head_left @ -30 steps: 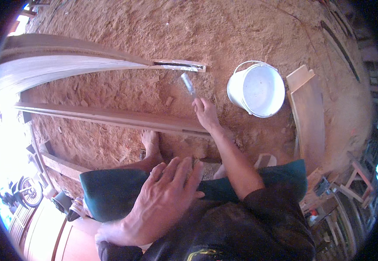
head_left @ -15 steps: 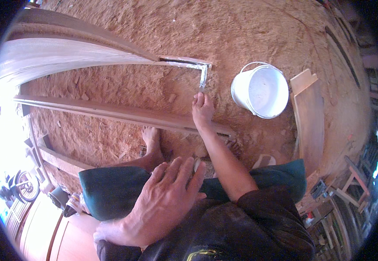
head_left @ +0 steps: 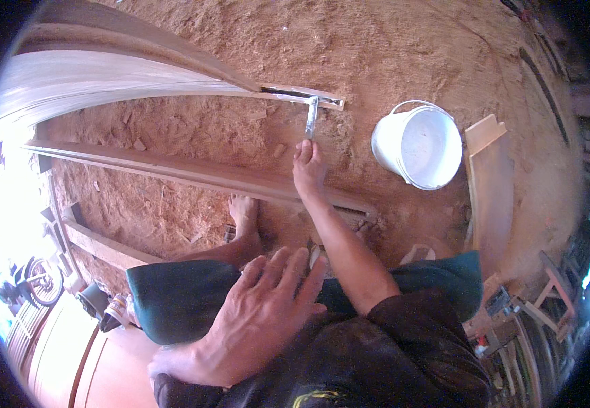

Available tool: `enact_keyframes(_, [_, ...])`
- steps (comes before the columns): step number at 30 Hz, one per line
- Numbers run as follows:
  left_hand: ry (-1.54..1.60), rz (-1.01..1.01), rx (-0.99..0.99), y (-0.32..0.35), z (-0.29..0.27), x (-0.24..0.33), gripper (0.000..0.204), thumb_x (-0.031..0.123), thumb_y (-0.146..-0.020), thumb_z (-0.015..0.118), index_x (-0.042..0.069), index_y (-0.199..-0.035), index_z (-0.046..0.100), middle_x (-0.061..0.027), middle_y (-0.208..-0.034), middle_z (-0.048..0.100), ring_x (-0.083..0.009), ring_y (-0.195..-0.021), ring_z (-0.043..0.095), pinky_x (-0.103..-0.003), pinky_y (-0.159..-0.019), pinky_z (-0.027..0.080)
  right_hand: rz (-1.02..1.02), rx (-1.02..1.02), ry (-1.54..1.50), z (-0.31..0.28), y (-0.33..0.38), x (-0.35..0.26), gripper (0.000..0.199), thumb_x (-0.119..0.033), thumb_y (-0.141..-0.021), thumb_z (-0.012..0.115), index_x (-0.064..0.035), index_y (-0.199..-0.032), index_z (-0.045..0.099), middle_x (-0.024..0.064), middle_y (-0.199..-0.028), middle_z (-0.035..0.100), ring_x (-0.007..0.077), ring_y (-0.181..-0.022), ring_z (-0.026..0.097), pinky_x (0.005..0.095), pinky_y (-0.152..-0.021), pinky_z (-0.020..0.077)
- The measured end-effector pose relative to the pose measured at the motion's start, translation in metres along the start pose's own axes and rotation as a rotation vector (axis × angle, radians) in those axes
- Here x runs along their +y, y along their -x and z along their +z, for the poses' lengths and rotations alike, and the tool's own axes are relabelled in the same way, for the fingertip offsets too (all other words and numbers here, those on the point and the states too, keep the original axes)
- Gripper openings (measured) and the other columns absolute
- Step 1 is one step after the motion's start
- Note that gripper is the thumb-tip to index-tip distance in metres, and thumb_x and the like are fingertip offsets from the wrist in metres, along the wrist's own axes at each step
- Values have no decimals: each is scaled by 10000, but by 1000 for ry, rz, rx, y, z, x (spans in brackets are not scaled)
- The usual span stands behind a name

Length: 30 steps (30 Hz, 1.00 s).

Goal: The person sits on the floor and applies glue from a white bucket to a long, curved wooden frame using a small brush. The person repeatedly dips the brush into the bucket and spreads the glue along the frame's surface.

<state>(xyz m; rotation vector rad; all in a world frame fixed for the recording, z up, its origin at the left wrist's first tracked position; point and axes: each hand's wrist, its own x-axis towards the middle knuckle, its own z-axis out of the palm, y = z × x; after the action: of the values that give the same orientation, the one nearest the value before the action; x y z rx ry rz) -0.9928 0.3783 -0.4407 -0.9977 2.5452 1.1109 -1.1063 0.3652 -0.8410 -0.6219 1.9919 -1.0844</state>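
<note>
My right hand (head_left: 308, 165) is closed round the handle of a paintbrush (head_left: 310, 119) coated in white. Its far end touches the near edge of a long wooden board (head_left: 125, 78), close to the board's narrow right end, where white streaks show. My left hand (head_left: 261, 313) is held over my lap, back upward, with the fingers stretched and a little apart, and I see nothing in it. To the right of the brush a white bucket (head_left: 414, 146) with a wire handle stands on the ground, whitish inside.
A long wooden beam (head_left: 172, 173) lies between my feet and the board. On the right leans a brown plank (head_left: 492, 197). A motorcycle wheel (head_left: 41, 282) and a wooden panel (head_left: 115, 367) are at lower left. Dusty brown ground (head_left: 376, 54) spreads beyond.
My right hand and the paintbrush have moved left along the board's edge. The view has shifted slightly, so bucket and board appear further right. My left hand stays over my lap.
</note>
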Motion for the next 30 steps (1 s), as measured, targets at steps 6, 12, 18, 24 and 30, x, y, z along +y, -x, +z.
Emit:
enact_keyframes(6, [-2,-46,-10,2,-1,-1,712,348,-931,762,-30,-1498,556,-208,-1394,612,-356,-1344,581,-481,-1125,480,-127,-57,202,22,17,-32,357,-329,-1158,538,-32,-1050,705,154,-867,756,312,-754,749,460,-730,585])
enact_keyframes(12, [18,-47,-19,1,-2,-3,714,342,-930,763,-50,-1491,558,-221,-1413,610,-362,-1357,577,-485,-1131,476,-115,-94,124,44,19,-42,349,-308,-1159,526,-34,-1037,705,146,-835,736,315,-758,742,467,-722,575])
enact_keyframes(18, [75,-59,-23,-8,-5,-3,682,323,-930,758,-47,-1472,575,-219,-1412,618,-356,-1359,583,-480,-1139,473,-162,-252,225,48,9,-42,344,-317,-1161,530,-36,-1081,711,102,-806,715,257,-684,716,426,-643,561])
enact_keyframes(24, [7,-74,-83,-17,-11,-8,687,445,-990,710,45,-1525,548,-204,-1494,616,-396,-1385,602,-510,-1152,493,-275,-562,116,-40,-11,-69,301,-300,-1164,562,-40,-1217,703,7,-831,690,80,-634,659,243,-490,498])
enact_keyframes(30, [6,-32,-97,-39,-19,-12,710,459,-983,719,57,-1540,539,-198,-1476,634,-394,-1368,621,-510,-1143,506,-54,-406,68,-138,-41,-118,328,-237,-1147,607,-40,-1405,653,33,-863,689,58,-631,628,230,-503,513])
